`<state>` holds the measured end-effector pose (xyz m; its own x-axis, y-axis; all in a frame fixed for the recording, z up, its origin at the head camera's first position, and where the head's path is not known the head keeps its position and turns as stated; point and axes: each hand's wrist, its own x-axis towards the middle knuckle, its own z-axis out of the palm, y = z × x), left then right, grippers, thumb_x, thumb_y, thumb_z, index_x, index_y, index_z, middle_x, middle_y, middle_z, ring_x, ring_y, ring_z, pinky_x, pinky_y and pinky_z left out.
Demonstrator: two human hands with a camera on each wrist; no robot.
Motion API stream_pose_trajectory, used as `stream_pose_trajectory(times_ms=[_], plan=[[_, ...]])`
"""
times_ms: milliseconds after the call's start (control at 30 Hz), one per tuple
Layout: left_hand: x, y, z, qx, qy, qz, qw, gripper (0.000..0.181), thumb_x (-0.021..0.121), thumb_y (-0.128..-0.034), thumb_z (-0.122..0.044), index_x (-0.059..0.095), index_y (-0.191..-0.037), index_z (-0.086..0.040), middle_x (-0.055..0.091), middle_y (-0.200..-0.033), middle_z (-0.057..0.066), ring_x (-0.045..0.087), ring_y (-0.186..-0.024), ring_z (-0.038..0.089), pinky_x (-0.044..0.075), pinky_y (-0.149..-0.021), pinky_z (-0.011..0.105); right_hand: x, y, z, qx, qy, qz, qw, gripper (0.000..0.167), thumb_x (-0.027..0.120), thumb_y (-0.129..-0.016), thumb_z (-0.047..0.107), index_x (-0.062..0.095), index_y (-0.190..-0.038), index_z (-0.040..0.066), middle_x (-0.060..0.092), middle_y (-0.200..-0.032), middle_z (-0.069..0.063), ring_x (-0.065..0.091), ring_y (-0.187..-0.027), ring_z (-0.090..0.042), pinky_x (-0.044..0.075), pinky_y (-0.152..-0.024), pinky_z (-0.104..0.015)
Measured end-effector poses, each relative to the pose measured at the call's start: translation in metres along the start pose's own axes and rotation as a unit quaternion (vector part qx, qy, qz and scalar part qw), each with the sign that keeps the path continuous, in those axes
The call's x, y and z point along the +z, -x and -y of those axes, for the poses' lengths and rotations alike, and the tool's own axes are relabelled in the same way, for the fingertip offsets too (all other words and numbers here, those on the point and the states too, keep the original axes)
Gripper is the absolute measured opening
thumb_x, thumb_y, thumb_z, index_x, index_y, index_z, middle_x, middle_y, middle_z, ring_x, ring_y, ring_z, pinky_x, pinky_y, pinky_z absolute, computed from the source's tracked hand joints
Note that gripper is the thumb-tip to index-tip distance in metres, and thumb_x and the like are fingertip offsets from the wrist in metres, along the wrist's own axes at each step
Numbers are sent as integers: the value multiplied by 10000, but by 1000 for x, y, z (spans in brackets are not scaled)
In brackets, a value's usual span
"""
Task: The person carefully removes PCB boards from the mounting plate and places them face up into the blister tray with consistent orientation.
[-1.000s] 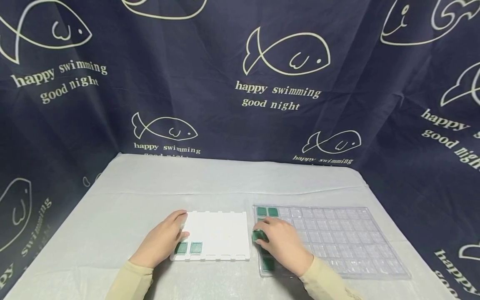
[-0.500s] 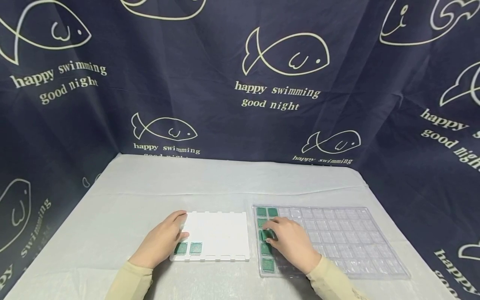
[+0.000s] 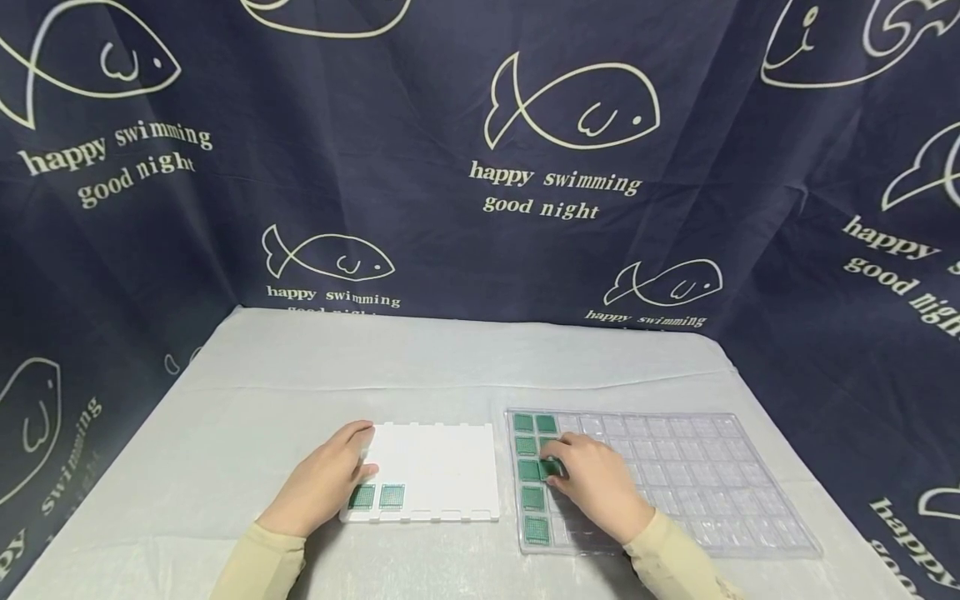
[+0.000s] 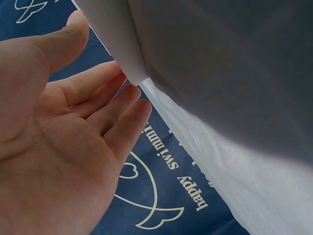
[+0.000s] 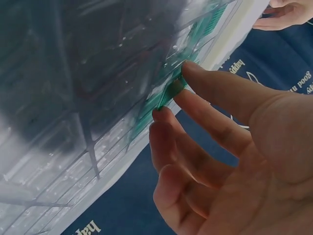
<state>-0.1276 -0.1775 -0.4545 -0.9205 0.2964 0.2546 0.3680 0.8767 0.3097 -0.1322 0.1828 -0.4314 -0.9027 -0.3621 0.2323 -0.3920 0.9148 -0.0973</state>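
My left hand [image 3: 318,479] rests at the left edge of a white flat plate [image 3: 442,458] with notched edges. Its thumb lies on top, and the left wrist view shows fairly straight fingers [image 4: 129,122] touching the plate's edge. Two green square circuit boards [image 3: 392,497] lie along the plate's near left side. Over the clear compartment tray [image 3: 675,483], my right hand [image 3: 600,483] pinches a green circuit board [image 5: 171,93] between thumb and fingers, at the second column from the left. Its fingers partly hide that board and another just behind it.
Green boards [image 3: 534,529] fill the tray's left column, and another board [image 3: 546,423] sits at the back of the second. A pale cloth covers the table [image 3: 450,358]. Dark blue fish-print curtains [image 3: 450,167] stand behind and at both sides.
My right hand has shifted right, from the tray's left edge to its second column, uncovering the left column's boards. The left hand and plate stay put.
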Motion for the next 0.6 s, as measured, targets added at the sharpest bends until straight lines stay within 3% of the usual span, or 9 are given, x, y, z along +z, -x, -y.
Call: stream_pose_trajectory(times_ms=[267,600], plan=[[-2,0,0,-66,55,63,9999,539,777,-893,-172,597,-1326,93,598,-1408,183,650,-1238,347,573,-1032,479,-2,0,-4,90,-13,116,9999,334,932,-649,181,780,-947,186,730,-867,35,684,-743,-132,612,-629,-272],[-2,-1,-1,-105,34,160,9998,546,767,-902,-179,589,-1338,97,587,-1424,191,641,-1253,356,565,-1052,477,-7,1,-7,129,-140,170,9997,325,931,-655,169,779,-942,181,720,-862,29,684,-759,-163,615,-652,-326]])
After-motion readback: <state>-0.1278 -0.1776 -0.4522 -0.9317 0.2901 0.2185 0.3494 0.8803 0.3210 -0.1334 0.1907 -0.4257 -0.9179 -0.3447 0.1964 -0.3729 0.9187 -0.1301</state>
